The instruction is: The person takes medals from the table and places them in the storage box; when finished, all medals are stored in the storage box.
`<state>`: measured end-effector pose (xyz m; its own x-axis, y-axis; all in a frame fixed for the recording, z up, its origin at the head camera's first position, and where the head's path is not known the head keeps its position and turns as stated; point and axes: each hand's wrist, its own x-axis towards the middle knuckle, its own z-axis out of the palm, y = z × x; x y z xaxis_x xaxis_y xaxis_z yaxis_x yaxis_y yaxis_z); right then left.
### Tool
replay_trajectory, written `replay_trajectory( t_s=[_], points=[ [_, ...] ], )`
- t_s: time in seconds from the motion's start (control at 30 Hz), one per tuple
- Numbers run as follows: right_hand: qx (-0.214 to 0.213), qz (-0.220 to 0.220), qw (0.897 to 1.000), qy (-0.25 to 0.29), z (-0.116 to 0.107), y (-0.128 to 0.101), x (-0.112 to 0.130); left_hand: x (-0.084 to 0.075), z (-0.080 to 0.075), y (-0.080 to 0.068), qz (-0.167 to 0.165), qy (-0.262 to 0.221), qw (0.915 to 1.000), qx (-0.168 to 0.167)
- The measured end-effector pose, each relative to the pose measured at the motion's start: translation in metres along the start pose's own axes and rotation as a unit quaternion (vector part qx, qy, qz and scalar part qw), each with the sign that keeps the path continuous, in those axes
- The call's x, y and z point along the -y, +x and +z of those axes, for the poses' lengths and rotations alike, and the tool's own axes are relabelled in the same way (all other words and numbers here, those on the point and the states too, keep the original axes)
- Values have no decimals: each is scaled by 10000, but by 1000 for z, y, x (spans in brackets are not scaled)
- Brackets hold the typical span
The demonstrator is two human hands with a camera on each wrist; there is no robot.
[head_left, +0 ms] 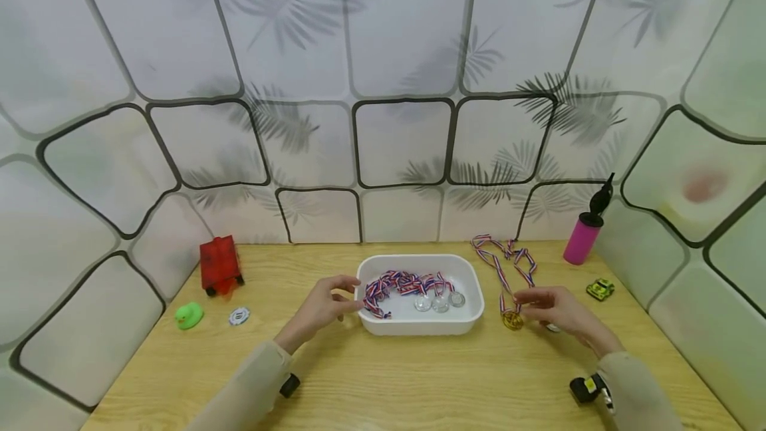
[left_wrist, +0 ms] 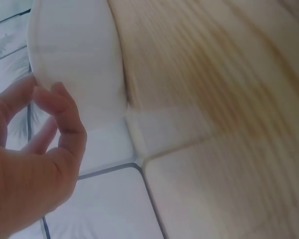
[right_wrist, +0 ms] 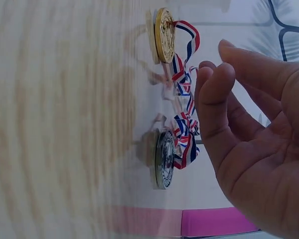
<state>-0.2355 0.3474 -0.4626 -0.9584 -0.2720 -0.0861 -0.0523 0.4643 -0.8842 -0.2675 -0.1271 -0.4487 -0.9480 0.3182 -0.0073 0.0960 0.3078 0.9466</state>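
Observation:
My left hand (head_left: 323, 304) is at the left end of a white plastic tray (head_left: 413, 328), fingers loosely bent. In the left wrist view its fingertips (left_wrist: 60, 92) are close to the tray wall; whether they touch it I cannot tell. Inside the tray lie silver medals (head_left: 440, 303) on red, white and blue ribbons (head_left: 389, 283). Right of the tray, my right hand (head_left: 556, 311) hovers beside a gold medal (head_left: 512, 320) and above a silver medal (right_wrist: 165, 159), both flat on the table. Its bent fingers hold nothing in the right wrist view. The medals' striped ribbons (head_left: 491, 255) trail toward the wall.
At the left of the wooden table (head_left: 407, 384) are a red toy vehicle (head_left: 219, 265), a green rubber duck (head_left: 189, 315) and a poker chip (head_left: 239, 316). A pink-and-black pump (head_left: 582, 241) stands back right, near a yellow-green toy car (head_left: 600, 288). Patterned fabric walls surround the table.

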Motion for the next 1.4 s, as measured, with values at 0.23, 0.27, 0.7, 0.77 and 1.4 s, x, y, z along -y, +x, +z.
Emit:
replay_trajectory(
  t_s=[0.23,0.27,0.7,0.77,1.4],
  points=[
    [133,123,9990,-403,4,3,-2,0,0,2,-123,-49,9999,23],
    [138,118,9987,-486,5,4,-1,-1,0,3,-112,-21,9999,35],
    [127,66,9975,-687,12,8,4,-4,0,3,-164,-13,9998,58],
    [230,100,9969,-750,12,7,4,-4,0,2,-189,-9,9998,48],
    [845,-320,9852,-1455,24,22,7,-3,0,2,-277,47,9996,98]
  ],
)
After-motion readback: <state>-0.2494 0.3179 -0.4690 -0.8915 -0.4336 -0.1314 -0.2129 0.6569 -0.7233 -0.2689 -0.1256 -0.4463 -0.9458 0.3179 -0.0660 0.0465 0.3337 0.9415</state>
